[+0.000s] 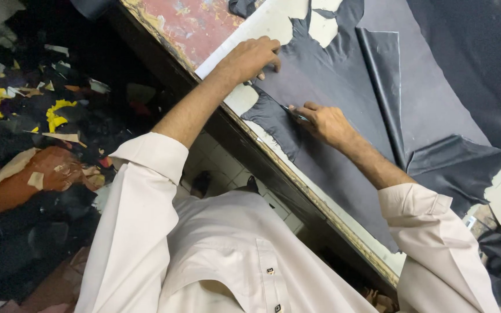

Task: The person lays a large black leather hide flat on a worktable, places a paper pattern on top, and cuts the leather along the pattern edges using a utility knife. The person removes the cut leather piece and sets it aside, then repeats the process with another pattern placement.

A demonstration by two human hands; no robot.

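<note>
Dark leather (343, 81) lay flat on our table (192, 29), under both sets of fingers. Our left hand (250, 58) pressed it down, fingers spread flat. Our right hand (323, 122) pinched a thin blade (294, 112), tip just beyond the fingertips. We judged the cut barely begun near that ragged edge; the blade was hard to make out

Dark navy-black leather sheet (436, 75), plain, no pattern. White cutting board (262, 26) under it. Tabletop (187, 26) worn red with yellowish chipped edge. Shirt (215, 255) pale off-white. Floor scraps (53, 116) yellow, orange-brown, black, white mixed. Floor tiles (215, 156) white.
</note>
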